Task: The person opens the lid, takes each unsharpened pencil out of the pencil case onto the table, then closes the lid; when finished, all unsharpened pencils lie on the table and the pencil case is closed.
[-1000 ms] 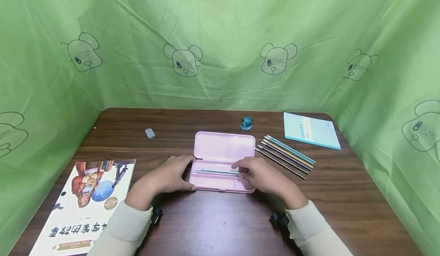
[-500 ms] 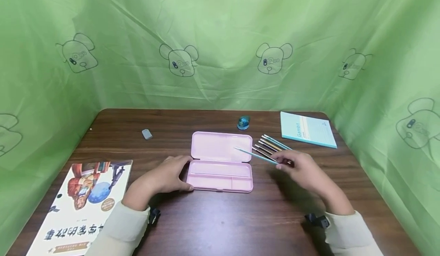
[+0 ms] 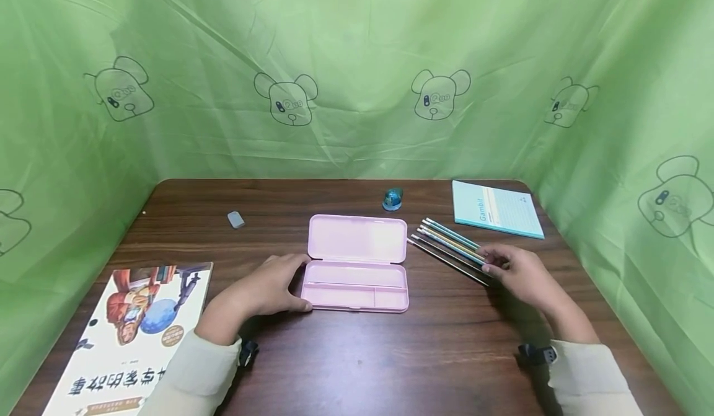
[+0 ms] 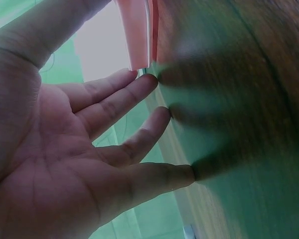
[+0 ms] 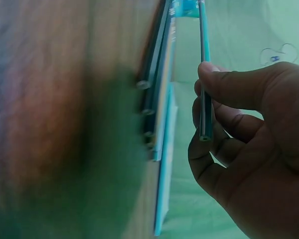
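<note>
The pink pencil case (image 3: 357, 240) lies with its lid back on the desk in the head view, its compartments facing up and bare. At its left end rests my left hand (image 3: 271, 284), fingers spread, thumb by the front corner. In the left wrist view, fingertips (image 4: 150, 79) touch the desk and the end of the case. My right hand (image 3: 521, 273) pinches a teal pencil (image 5: 204, 40) between thumb and fingers. That pencil is held just above several other pencils (image 5: 159, 55), which lie side by side to the right of the case.
Far right lies a light blue notebook (image 3: 496, 210). A small blue round object (image 3: 393, 199) stands behind the case. A grey eraser (image 3: 235, 219) is at the back left, and a picture-covered book (image 3: 128, 341) at the near left. Green cloth (image 3: 357, 143) hangs around the desk.
My right hand has lifted the teal pencil out of the case and carried it right, over the other pencils. My left hand has stayed at the case's left end.
</note>
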`<state>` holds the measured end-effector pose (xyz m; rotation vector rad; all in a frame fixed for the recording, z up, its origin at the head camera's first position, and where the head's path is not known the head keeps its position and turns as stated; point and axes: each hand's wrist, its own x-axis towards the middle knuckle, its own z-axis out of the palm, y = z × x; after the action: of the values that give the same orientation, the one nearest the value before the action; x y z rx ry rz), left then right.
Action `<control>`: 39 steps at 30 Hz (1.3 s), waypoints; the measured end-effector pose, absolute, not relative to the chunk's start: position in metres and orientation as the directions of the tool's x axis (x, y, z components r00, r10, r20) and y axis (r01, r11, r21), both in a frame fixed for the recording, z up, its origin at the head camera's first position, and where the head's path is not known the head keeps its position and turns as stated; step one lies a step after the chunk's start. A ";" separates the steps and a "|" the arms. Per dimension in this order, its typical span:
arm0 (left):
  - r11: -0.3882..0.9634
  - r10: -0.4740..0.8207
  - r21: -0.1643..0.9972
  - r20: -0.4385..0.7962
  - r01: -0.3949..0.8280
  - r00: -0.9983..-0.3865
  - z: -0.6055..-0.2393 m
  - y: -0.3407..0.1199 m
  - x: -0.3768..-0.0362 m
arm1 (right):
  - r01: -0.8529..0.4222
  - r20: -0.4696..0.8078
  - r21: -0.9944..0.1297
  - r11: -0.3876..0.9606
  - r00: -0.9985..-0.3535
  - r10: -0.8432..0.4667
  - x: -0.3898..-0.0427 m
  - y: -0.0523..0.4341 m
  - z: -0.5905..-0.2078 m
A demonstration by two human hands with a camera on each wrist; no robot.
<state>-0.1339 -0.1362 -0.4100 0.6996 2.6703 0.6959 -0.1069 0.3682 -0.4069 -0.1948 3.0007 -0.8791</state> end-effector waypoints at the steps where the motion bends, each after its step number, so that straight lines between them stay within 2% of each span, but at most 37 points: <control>1: 0.764 0.524 0.519 -0.152 0.383 -0.838 -0.410 -0.136 -0.134 | -0.123 0.031 -0.530 0.839 -0.992 -0.126 -0.108 0.370 -0.410; 10: 0.759 0.530 0.516 -0.136 0.397 -0.837 -0.410 -0.136 -0.134 | -0.149 0.036 -0.481 0.864 -0.988 -0.151 -0.117 0.371 -0.425; 31: 0.764 0.525 0.518 -0.151 0.385 -0.838 -0.410 -0.135 -0.134 | -0.156 0.018 -0.448 0.880 -0.986 -0.166 -0.123 0.369 -0.426; 39: 0.767 0.518 0.524 -0.163 0.371 -0.840 -0.409 -0.135 -0.133 | -0.225 0.067 -0.467 0.855 -0.973 -0.219 -0.124 0.331 -0.412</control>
<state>-0.1332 -0.1351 -0.4086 0.6880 2.6645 0.6995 -0.1237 0.3308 -0.4123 -0.3638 3.0373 -0.7659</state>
